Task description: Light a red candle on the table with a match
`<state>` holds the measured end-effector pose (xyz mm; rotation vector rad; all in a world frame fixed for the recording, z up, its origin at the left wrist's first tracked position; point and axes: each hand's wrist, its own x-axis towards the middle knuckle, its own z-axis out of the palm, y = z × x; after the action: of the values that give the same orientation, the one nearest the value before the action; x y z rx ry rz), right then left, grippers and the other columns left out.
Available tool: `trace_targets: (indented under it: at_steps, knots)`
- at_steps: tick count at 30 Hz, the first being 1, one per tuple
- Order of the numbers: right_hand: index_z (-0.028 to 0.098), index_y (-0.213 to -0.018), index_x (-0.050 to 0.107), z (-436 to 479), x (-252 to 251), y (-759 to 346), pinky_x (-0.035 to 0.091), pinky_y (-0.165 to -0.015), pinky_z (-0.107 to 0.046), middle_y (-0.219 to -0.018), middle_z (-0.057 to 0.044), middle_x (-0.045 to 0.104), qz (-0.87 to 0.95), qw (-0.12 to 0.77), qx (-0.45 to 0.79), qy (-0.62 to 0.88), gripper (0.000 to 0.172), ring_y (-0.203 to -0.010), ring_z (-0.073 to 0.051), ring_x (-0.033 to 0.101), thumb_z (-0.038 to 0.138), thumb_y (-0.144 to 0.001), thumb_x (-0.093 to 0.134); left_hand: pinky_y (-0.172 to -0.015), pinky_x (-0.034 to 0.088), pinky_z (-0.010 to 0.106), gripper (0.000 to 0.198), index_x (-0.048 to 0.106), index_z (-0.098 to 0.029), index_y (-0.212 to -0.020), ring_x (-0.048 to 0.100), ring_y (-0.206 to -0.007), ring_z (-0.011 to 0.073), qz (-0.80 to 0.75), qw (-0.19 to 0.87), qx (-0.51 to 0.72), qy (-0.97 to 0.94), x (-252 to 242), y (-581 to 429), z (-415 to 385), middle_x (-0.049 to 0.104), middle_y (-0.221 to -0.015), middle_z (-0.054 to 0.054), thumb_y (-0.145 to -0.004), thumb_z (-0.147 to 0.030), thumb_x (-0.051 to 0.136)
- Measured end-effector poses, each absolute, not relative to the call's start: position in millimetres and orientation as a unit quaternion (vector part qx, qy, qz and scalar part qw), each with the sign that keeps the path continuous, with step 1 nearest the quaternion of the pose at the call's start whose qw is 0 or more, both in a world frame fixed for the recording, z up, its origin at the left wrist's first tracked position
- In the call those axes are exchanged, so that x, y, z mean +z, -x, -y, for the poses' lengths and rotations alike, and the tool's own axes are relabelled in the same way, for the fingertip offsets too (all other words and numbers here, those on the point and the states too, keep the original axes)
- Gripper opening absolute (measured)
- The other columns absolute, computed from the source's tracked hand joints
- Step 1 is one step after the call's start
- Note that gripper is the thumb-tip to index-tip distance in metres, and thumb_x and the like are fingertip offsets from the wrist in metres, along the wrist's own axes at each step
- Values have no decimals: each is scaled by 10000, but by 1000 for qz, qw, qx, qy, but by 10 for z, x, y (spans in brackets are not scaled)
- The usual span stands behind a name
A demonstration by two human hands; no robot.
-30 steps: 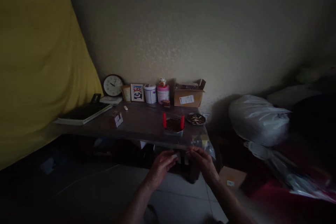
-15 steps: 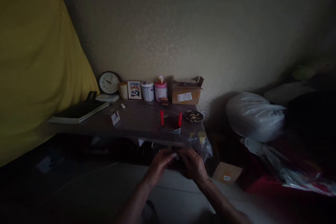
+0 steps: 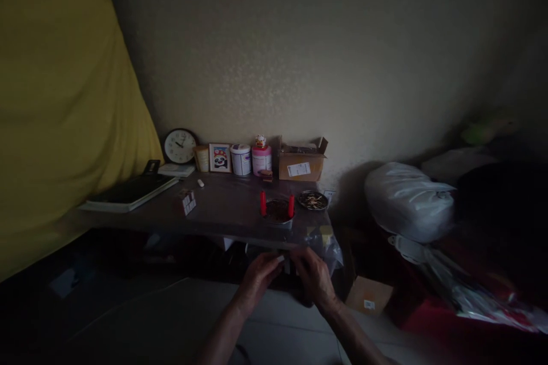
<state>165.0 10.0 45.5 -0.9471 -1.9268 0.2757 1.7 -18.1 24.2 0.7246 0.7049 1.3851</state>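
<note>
My left hand (image 3: 258, 276) is closed, its thumb and fingers pinched on a small pale piece (image 3: 280, 259), possibly a little box; it is too dark to tell its kind. Close beside it, my right hand (image 3: 314, 274) has its fingers bent together near the same piece, and what they hold is hidden. Both hands are in front of the table's near edge. Beyond them on the table (image 3: 222, 205) stand two upright red candles, a left candle (image 3: 262, 203) and a right candle (image 3: 291, 206), in a round dish (image 3: 278, 219) with dark contents.
A round plate (image 3: 313, 201) holds several thin pale sticks. A cardboard box (image 3: 301, 168), two tubs, a framed panda picture (image 3: 220, 158) and a clock (image 3: 180, 146) line the wall. A small patterned box (image 3: 188, 202) lies left. White bag (image 3: 406, 199) at right.
The view has tilted up slightly, so the table and the hands sit lower. The hands remain close together around the small pale piece; the right one has shifted slightly.
</note>
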Motion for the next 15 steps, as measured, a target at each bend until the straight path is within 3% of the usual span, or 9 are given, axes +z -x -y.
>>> trace_targets:
  at_steps: [8,12,15]
  knots:
    - [210,-928,590,173,1073,-1624,499,-744,-291,-908,-55,651,766,560,-4,316,154,-847,-165,615,161,-871,455,-771,453,286,282,681,-168,-790,638,-818,176,-334,627,645,-282,622,-56,144,698,-812,43,-570,-304,795]
    - [217,-903,618,39,850,-1610,493,-751,-332,-875,-59,664,810,508,-19,293,195,-827,-185,608,156,-861,437,-776,454,283,249,680,-168,-777,634,-820,175,-313,608,663,-305,777,-110,206,695,-796,37,-588,-294,782]
    - [195,-792,619,-239,530,-1690,499,-662,-304,-757,-53,658,730,535,19,426,200,-726,-185,614,232,-850,431,-821,446,287,206,670,-180,-827,630,-887,181,-304,600,662,-331,752,-92,252,697,-856,36,-658,-278,737]
